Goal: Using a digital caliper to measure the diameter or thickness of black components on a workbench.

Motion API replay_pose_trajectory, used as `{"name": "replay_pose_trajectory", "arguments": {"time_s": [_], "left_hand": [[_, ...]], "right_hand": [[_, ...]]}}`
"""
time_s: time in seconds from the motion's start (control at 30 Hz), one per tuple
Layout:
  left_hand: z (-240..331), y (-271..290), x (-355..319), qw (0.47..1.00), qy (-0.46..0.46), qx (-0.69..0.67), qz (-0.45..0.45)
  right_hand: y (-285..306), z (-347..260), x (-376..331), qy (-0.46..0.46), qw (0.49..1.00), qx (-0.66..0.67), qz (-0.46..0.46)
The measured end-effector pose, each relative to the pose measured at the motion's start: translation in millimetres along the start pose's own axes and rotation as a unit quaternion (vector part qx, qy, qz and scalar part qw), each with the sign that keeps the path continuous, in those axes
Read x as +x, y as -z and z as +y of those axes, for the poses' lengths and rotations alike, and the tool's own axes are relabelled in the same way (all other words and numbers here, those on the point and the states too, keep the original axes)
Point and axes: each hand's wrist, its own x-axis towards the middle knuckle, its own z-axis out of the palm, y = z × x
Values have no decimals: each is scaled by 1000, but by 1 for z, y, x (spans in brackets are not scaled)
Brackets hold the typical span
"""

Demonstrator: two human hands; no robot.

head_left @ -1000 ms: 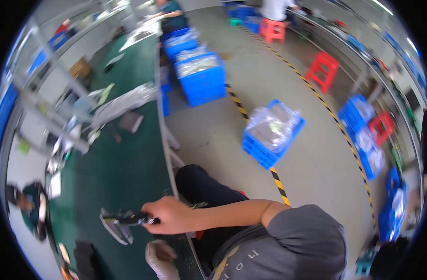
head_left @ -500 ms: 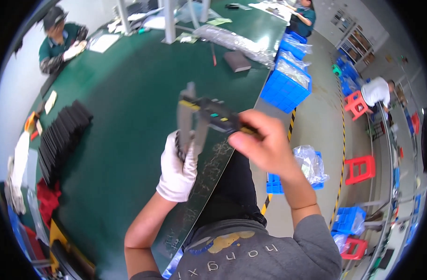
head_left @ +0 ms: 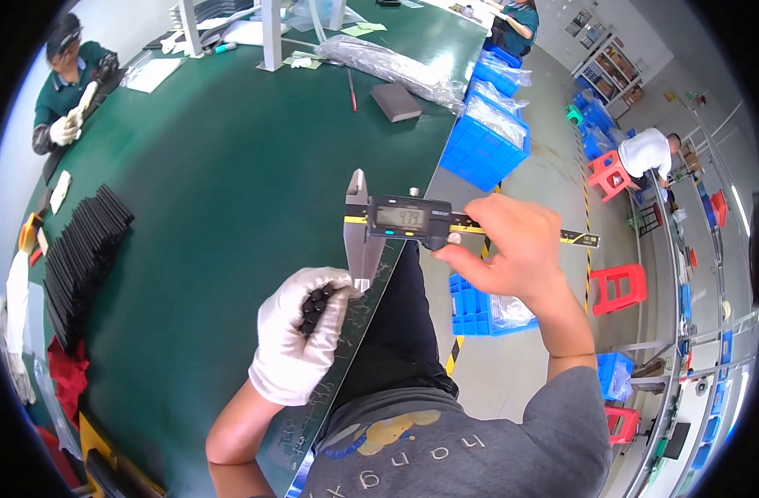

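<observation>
My left hand [head_left: 284, 357], in a white glove, is closed around a small bundle of black rods [head_left: 315, 307], whose rounded ends face up. My right hand [head_left: 516, 245], bare, grips a digital caliper [head_left: 411, 217] by its beam, with the thumb by the small roller under the display. The caliper lies level above the green table's edge, its display facing up. Its measuring jaws point down to the fingertips of my left glove and look nearly together. Whether a rod end sits between the jaw tips is too small to tell.
A long pile of black rods [head_left: 85, 261] lies on the green table [head_left: 222, 207] to the left. Farther back are a dark box [head_left: 396, 101] and bubble wrap [head_left: 388, 66]. Blue crates [head_left: 485, 145] stand right of the table. A co-worker [head_left: 72, 91] sits at the far left.
The caliper has turned level, its display now facing me, and its jaws have come closer together. My left hand has moved lower and left, showing the black rod ends.
</observation>
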Motion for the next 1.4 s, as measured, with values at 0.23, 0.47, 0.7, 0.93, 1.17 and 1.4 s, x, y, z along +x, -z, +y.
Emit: {"name": "replay_pose_trajectory", "arguments": {"time_s": [0.23,0.47,0.7,0.93,1.17,1.4], "left_hand": [[0,3,-2,999,13,20,31],[-4,0,-1,1000,10,8,16],[-5,0,-3,1000,-16,2,19],[4,3,-2,1000,27,0,-7],[1,2,0,1000,0,22,4],[1,0,0,1000,6,8,11]], "right_hand": [[-8,-5,2,-94,992,82,-20],[-7,-12,1,-46,991,90,-88],[-11,-21,1,-55,987,125,-82],[-14,-20,-3,-67,987,131,-63],[-12,-19,-1,-60,993,97,-43],[-13,-17,-5,-56,993,88,-62]]}}
